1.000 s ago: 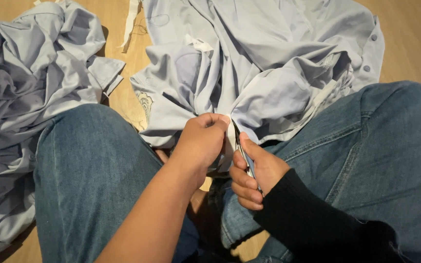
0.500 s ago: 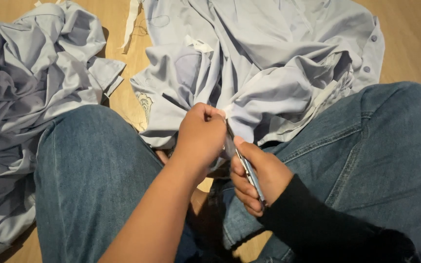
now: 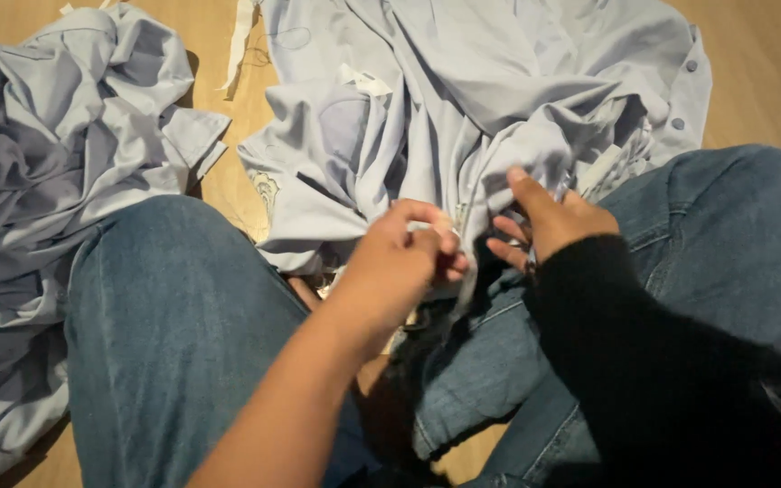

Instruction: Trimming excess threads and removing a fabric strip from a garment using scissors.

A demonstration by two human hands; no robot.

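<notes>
Light blue shirt fabric (image 3: 490, 117) is spread over the wooden floor (image 3: 770, 63) in front of the seated person, and its lower folds are draped down between the two knees. A fold at the near edge of this shirt is pinched by the left hand (image 3: 404, 258), whose thumb and fingertips are pressed together around a small bit of cloth. The left forearm is bare and is seen reaching up from the lower middle of the view. The right hand (image 3: 553, 217) is held just beside the left one, with its fingers (image 3: 508, 230) loosely spread and laid against the same bunched cloth; whether anything is gripped in it cannot be told, since the palm is turned away and partly hidden by the black sleeve (image 3: 653, 361). The two hands are near each other but are not seen touching.

Blue jeans (image 3: 164, 325) are worn on both legs, which are bent and set apart to either side of the hands. A second heap of pale blue cloth (image 3: 56, 154) is lying crumpled on the floor to the left, touching the left knee. Small buttons (image 3: 691, 65) are visible along the right edge of the spread shirt, and thin strips of white scrap (image 3: 241, 41) are lying on the floor near its top left corner.
</notes>
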